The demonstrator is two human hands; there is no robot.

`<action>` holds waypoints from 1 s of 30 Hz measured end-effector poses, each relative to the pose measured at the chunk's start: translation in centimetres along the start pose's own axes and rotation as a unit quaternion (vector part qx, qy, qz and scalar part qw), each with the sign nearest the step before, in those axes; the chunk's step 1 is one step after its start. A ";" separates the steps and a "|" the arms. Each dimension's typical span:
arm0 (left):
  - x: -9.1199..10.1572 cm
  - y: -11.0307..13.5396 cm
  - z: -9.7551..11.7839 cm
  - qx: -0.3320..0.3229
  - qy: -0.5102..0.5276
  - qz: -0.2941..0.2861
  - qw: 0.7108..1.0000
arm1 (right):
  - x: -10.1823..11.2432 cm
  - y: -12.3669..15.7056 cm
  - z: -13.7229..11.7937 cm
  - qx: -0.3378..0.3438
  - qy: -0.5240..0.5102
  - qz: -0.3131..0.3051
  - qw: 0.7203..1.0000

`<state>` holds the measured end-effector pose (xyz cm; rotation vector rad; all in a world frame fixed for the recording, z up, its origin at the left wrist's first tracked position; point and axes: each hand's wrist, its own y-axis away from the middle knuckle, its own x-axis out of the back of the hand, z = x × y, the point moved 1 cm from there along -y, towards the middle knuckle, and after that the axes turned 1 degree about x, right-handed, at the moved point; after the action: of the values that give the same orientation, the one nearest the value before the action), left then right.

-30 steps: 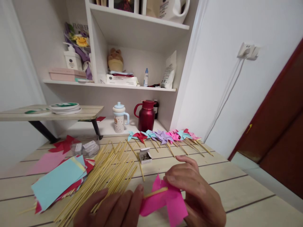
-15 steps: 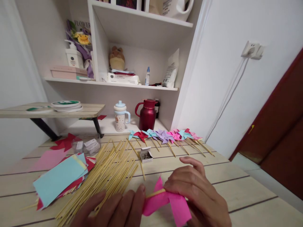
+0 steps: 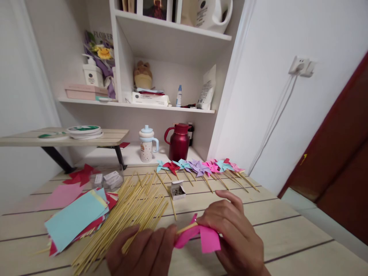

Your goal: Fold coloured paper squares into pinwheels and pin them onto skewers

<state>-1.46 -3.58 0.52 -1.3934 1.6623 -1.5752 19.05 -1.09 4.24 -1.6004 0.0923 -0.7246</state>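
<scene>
A bright pink paper pinwheel [image 3: 211, 240] is between my two hands, its blades bent and partly covered by fingers. Against it lies a thin wooden stick [image 3: 186, 229], running from my left fingers to my right fingertips. My left hand [image 3: 143, 249] is closed round the stick, which is mostly hidden behind the fingers. My right hand [image 3: 234, 232] pinches the pinwheel where it meets the stick end, with one finger raised. A tiny shiny spot shows there. Just beyond the hands stands a small open box [image 3: 177, 191] of little metal pins.
Many loose wooden sticks [image 3: 126, 214] spread left of centre, beside a stack of coloured paper [image 3: 76, 218]. Finished pinwheels [image 3: 198, 167] line the table's back edge. Behind them stand a red jug [image 3: 178, 142] and a cup [image 3: 146, 145]. A small raised table [image 3: 115, 136] stands at left.
Both hands have shifted slightly with the pinwheel and stick, staying close together. The pink blade by my right hand hangs at a different angle. The camera view has tilted up a little.
</scene>
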 end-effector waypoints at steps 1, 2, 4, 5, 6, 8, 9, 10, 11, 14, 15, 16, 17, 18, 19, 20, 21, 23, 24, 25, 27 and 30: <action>-0.1 -0.2 0.0 0.013 0.018 -0.019 1.000 | -0.2 0.0 0.3 0.004 -0.002 -0.005 1.000; -0.3 -0.4 -0.1 0.026 0.036 -0.035 0.998 | -0.3 0.0 0.7 0.004 -0.004 -0.014 1.000; -0.7 -0.6 -0.4 0.051 0.073 -0.054 0.995 | -0.7 0.1 1.4 -0.012 -0.004 -0.033 0.999; -0.9 -0.6 -0.6 0.061 0.089 -0.057 0.993 | -0.8 0.2 1.7 -0.025 -0.003 -0.041 0.999; -1.2 -0.6 -0.7 0.069 0.105 -0.059 0.990 | -0.9 0.3 2.0 -0.040 -0.004 -0.044 0.998; -1.7 -0.2 -0.7 0.085 0.141 -0.069 0.984 | -1.0 0.5 2.4 -0.076 -0.010 -0.042 0.996; -2.0 0.0 -0.5 0.105 0.159 -0.076 0.979 | -1.0 0.7 2.6 -0.097 -0.015 -0.036 0.994; -2.2 0.3 -0.3 0.120 0.182 -0.081 0.973 | -1.0 0.9 2.7 -0.122 -0.022 -0.032 0.992; -2.4 0.7 -0.1 0.164 0.197 -0.078 0.963 | -0.9 1.2 2.7 -0.146 -0.033 -0.026 0.988; -2.9 1.2 0.8 0.335 0.275 -0.088 0.897 | -0.7 1.8 2.7 -0.214 -0.080 0.012 0.973; -3.1 1.2 0.9 0.405 0.301 -0.103 0.857 | -0.7 2.0 2.6 -0.234 -0.099 0.036 0.967; -3.1 1.0 1.0 0.472 0.326 -0.120 0.810 | -0.7 2.1 2.5 -0.253 -0.116 0.063 0.958; -3.2 0.8 1.1 0.531 0.351 -0.135 0.759 | -0.8 2.2 2.4 -0.273 -0.133 0.093 0.948; -3.2 0.6 1.0 0.577 0.376 -0.145 0.711 | -1.0 2.2 2.3 -0.296 -0.151 0.120 0.935; -3.3 0.4 0.9 0.607 0.399 -0.150 0.671 | -1.2 2.1 2.3 -0.321 -0.173 0.143 0.920; -3.3 0.2 0.7 0.625 0.420 -0.154 0.640 | -1.5 2.0 2.3 -0.349 -0.199 0.160 0.902; -3.4 0.1 0.4 0.635 0.437 -0.159 0.616 | -1.8 2.0 2.3 -0.379 -0.228 0.171 0.880; -3.6 0.2 -0.1 0.654 0.458 -0.159 0.581 | -2.5 1.8 2.2 -0.442 -0.293 0.180 0.828; -3.7 0.4 -0.3 0.668 0.465 -0.152 0.561 | -2.8 1.7 2.2 -0.472 -0.324 0.180 0.800; -3.7 0.6 -0.6 0.682 0.471 -0.142 0.540 | -3.1 1.7 2.1 -0.499 -0.352 0.174 0.772; -3.7 0.9 -0.9 0.712 0.485 -0.108 0.497 | -3.9 1.8 1.7 -0.545 -0.403 0.130 0.724; -3.4 0.6 -1.0 0.739 0.510 -0.057 0.436 | -5.6 2.2 0.4 -0.570 -0.469 -0.015 0.675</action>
<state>-1.23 -0.28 -0.86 0.5969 -0.2097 -2.8049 15.59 1.46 0.06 -3.0098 -0.3082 0.3913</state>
